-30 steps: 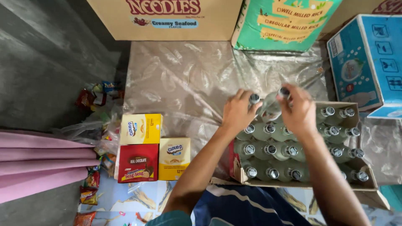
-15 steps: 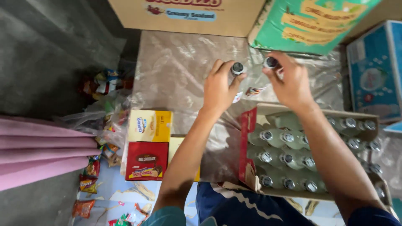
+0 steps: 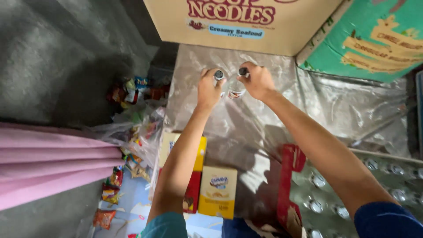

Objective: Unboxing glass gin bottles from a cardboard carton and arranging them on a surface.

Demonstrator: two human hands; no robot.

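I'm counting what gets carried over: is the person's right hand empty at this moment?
No. The right hand grips a clear bottle by its dark cap, beside the left hand holding another.

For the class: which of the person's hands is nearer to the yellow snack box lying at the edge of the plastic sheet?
Left. The left hand holds a bottle directly above the yellow snack box in the picture; the right hand holds another bottle further right and further from the box.

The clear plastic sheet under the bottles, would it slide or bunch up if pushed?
Probably bunches: the plastic sheet already shows wrinkles and folds, so it looks thin and floppy. Its glossy shine suggests it is slippery, so the bottle set on it might skid.
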